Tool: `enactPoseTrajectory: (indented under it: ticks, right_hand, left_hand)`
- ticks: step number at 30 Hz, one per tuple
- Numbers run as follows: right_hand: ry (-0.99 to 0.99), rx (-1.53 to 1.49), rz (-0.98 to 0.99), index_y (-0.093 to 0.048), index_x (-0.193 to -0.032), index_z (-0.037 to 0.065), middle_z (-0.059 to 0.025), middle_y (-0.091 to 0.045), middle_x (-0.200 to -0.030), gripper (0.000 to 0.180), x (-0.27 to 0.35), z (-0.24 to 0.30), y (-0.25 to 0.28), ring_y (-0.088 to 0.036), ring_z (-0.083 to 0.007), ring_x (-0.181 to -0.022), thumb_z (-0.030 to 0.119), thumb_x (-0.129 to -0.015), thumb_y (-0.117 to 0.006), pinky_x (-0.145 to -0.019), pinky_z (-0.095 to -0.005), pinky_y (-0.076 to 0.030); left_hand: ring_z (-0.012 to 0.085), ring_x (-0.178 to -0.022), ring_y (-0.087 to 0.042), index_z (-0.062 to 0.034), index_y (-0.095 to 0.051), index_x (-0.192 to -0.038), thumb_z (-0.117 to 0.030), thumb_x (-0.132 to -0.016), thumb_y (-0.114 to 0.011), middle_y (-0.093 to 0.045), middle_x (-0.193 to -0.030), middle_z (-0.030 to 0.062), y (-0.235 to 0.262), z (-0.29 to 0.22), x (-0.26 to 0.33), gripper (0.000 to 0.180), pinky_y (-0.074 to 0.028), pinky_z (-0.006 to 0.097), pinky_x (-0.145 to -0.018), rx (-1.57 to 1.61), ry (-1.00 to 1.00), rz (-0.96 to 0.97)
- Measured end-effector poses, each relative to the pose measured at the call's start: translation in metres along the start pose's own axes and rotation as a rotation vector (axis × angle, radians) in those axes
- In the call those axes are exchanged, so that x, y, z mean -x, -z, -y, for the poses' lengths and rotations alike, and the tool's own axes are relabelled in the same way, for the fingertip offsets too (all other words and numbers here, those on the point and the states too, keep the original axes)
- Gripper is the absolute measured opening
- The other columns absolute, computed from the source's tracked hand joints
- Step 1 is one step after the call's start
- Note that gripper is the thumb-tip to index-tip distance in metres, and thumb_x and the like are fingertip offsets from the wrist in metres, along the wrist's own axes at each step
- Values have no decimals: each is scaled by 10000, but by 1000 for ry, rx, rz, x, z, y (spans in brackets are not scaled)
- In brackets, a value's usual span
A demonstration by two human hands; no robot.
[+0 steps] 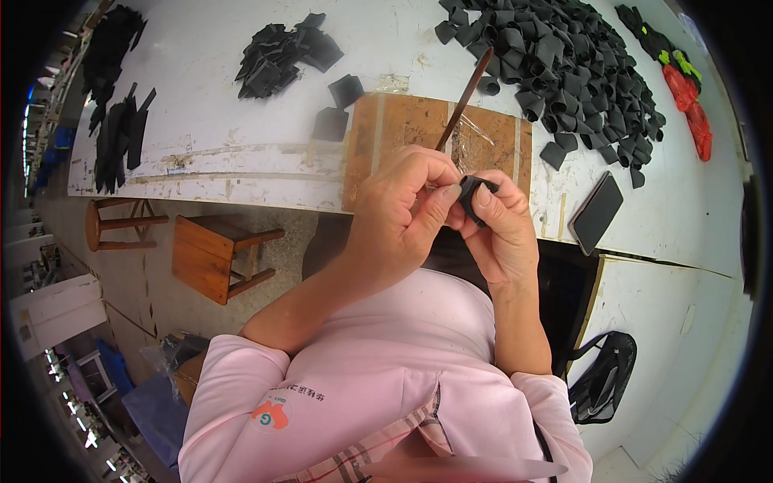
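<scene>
My right hand (501, 221) grips a small black fabric piece (475, 200), curled into a loop, between thumb and fingers. My left hand (409, 201) is closed beside it, thumb and fingertip pinching at the piece's left edge. A slim brown stick (467, 99) slants up and away from behind my left fingers. Its lower end is hidden, so I cannot tell whether the left hand also holds it. Both hands are above the near edge of a worn brown board (403, 121) with strips of clear tape.
A big heap of rolled black pieces (572, 72) covers the far right of the white table (201, 105). Flat black pieces (282, 56) lie at the back, black strips (121, 137) at left. A phone (597, 212) rests right; wooden stools (213, 258) stand left.
</scene>
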State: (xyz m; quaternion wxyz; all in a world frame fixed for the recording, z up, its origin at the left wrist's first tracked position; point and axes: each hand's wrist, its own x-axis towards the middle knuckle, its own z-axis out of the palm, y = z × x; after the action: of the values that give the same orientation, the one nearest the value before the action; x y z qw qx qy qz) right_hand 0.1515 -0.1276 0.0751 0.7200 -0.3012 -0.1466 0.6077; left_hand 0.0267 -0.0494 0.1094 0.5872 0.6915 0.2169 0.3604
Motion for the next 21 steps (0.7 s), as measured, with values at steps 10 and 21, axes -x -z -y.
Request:
enactPoseTrajectory:
  ticks: [10, 21]
  right_hand:
    - [294, 309, -245, -537, -890, -5, -33, -560, -742, 154, -4, 3, -25, -515, -75, -640, 136, -833, -562, -598, -194, -425]
    - [226, 308, -269, -508, -838, 27, -8, -527, -650, 165, -7, 2, -23, -488, -53, -522, 190, -858, -525, -440, -164, -385]
  left_hand:
    - [85, -655, -543, 14, -512, -860, -41, -830, -509, -576, -732, 61, -6, -1, 4, 62, -433, 201, -561, 216, 236, -41]
    - [70, -664, -545, 4, -549, -902, -115, -824, -535, -594, -737, 42, -1, -4, -5, 143, -409, 186, -584, 568, 430, 49]
